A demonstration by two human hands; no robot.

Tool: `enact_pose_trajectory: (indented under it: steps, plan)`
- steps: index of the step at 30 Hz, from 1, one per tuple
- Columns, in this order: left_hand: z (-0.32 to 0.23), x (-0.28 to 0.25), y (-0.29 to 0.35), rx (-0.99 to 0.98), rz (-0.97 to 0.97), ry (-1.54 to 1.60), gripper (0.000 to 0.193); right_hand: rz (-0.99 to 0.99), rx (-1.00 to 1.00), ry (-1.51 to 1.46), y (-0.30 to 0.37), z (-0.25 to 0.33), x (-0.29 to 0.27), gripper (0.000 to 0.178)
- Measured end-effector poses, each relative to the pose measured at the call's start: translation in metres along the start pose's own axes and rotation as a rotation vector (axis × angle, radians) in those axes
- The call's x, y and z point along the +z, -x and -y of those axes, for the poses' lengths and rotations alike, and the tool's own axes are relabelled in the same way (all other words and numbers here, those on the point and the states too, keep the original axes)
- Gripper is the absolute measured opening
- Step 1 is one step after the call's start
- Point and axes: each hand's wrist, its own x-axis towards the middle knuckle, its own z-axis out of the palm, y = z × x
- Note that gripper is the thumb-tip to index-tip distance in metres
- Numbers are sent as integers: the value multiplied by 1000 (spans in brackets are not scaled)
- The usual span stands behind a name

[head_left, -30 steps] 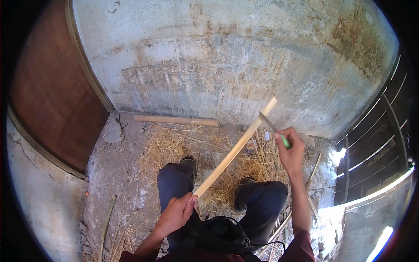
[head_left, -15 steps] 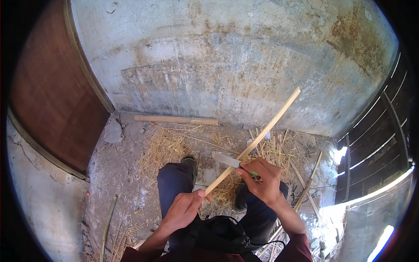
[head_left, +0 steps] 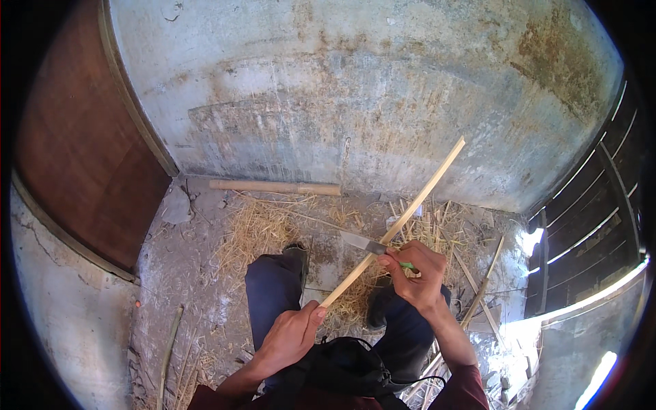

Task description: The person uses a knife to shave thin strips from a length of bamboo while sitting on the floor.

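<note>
A long, pale strip of split bamboo (head_left: 432, 182) slants from my lap up toward the far right. Its lower end is gripped by my left hand (head_left: 292, 333), thumb laid along the top. My right hand (head_left: 415, 273) is closed round the green handle of a knife (head_left: 363, 242), partly hidden by the fingers. The blade lies across the strip near its middle, its tip pointing left and away from me. Where the blade meets the strip, I cannot tell how deep the edge sits.
Straw-like shavings (head_left: 253, 234) lie heaped on the dirty floor between and around my feet. A thick bamboo pole (head_left: 275, 187) rests along the foot of the stained wall (head_left: 328, 102). Thinner sticks (head_left: 484, 287) lie at the right, another stick (head_left: 169, 352) at the left, near a brown door (head_left: 89, 137).
The knife and my right hand have shifted slightly up and to the right along the strip. The strip's far end has tipped a little to the left.
</note>
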Motion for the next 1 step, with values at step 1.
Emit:
enact_pose_trajectory:
  steps: [1]
  plan:
    - [-1,-1,1,-22,4,-25,37,-1,-7,8,0,0,0,19]
